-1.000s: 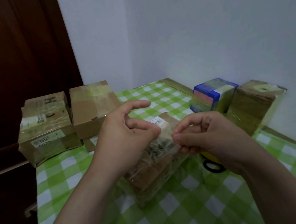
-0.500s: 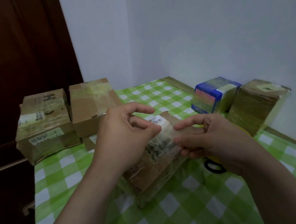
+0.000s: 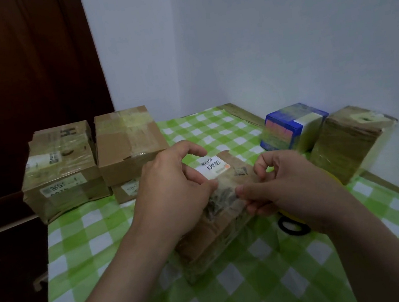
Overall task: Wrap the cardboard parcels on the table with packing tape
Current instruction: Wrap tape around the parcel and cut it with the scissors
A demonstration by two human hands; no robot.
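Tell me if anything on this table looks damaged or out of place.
The parcel held by the left hand and right hand stands out: the clear tape across its top is bunched and wrinkled between them, and the cardboard beneath looks crumpled. Nothing else stands out.

2 pale walls (image 3: 279,33) meet behind the green-checked table (image 3: 83,247); a dark wooden door (image 3: 13,89) stands left.

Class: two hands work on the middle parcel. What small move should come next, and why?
Probably smooth the tape flat onto the parcel: the left hand holds the parcel, the right hand pinches the tape, and it lies crumpled.
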